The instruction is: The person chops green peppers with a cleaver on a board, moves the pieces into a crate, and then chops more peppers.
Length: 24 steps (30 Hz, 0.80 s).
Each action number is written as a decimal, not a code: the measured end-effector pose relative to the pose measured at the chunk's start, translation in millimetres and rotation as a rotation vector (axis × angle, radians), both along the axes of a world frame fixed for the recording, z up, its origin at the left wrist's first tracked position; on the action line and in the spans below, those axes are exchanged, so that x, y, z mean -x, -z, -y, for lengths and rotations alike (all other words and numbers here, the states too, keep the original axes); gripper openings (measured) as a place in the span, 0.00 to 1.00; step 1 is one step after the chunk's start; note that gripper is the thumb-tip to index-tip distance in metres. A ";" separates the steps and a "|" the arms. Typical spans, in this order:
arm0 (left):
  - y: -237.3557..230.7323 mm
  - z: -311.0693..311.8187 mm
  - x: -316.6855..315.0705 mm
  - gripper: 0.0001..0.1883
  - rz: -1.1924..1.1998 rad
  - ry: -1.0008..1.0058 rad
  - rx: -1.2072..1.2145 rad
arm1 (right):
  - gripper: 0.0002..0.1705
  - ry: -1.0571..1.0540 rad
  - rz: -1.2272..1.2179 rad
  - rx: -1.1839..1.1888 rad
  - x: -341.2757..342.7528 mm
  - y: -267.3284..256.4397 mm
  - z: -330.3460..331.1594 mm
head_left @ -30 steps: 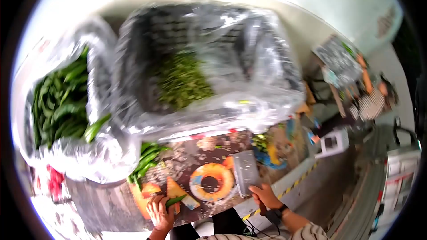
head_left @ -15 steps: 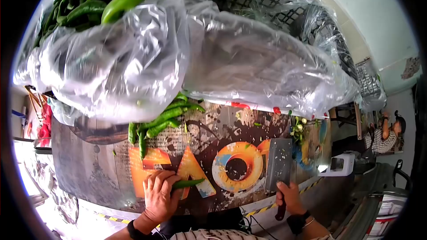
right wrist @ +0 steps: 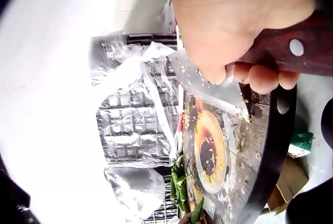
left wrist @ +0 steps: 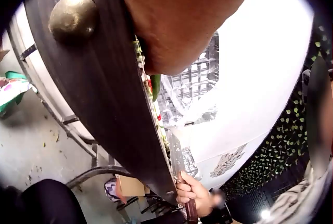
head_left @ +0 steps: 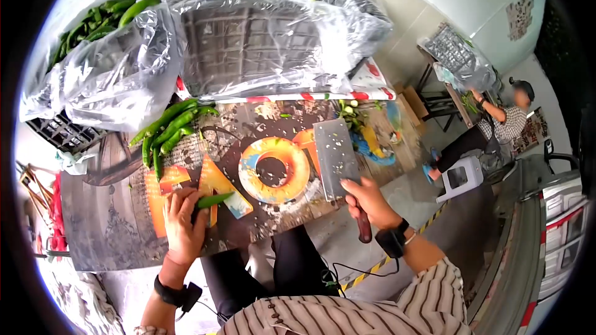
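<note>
The long green pepper [head_left: 216,200] lies at the near edge of the tabletop [head_left: 112,229], left of its middle, its free end pointing right. The left hand [head_left: 184,226] holds its other end between thumb and fingers, the fingers bent over it.

The right hand [head_left: 372,203] grips the dark reddish-brown wooden handle [head_left: 364,226] of a broad, rectangular metal cleaver [head_left: 336,158], fingers curled round it. The blade extends from the near edge over the right part of the tabletop, its face speckled with pale seeds and green bits; whether it touches the surface cannot be told. Just left of the blade is a printed orange ring [head_left: 273,197] on the dark, wood-patterned top.

A small pile of whole green peppers [head_left: 174,125] lies towards the far left, beyond the left hand. Green stem ends and scraps [head_left: 349,110] lie near the far right corner, with seeds scattered about.

Beyond the far edge stand a large crate lined with clear plastic [head_left: 267,43] and, to its left, a plastic-lined container [head_left: 124,56] holding more green peppers. Well apart, at the right, are a seated person [head_left: 510,125] in a checked shirt and a white plastic stool [head_left: 460,177].
</note>
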<state>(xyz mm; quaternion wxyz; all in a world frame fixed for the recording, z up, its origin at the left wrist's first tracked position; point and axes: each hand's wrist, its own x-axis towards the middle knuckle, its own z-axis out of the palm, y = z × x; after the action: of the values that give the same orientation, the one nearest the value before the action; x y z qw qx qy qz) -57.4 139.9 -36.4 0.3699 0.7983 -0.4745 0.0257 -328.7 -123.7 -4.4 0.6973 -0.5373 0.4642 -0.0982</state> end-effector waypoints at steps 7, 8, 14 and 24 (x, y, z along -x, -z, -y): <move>-18.9 12.8 23.4 0.16 0.284 0.038 0.031 | 0.12 -0.006 0.069 0.057 5.4 15.3 1.8; -19.4 17.1 27.0 0.15 0.287 0.034 0.037 | 0.11 0.000 0.079 0.102 4.8 15.4 0.6; 13.0 58.2 41.9 0.16 0.324 0.042 0.152 | 0.11 -0.018 0.088 0.113 5.8 18.2 -1.8; 27.4 47.0 58.2 0.13 0.233 -0.045 0.215 | 0.08 -0.126 0.101 0.247 -6.1 -8.8 -7.2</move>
<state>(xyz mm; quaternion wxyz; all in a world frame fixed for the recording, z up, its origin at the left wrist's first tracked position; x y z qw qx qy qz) -115.6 92.9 -63.8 0.3951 0.7562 -0.4906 0.1772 -322.6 -116.4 4.4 0.6530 -0.6415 0.3783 -0.1374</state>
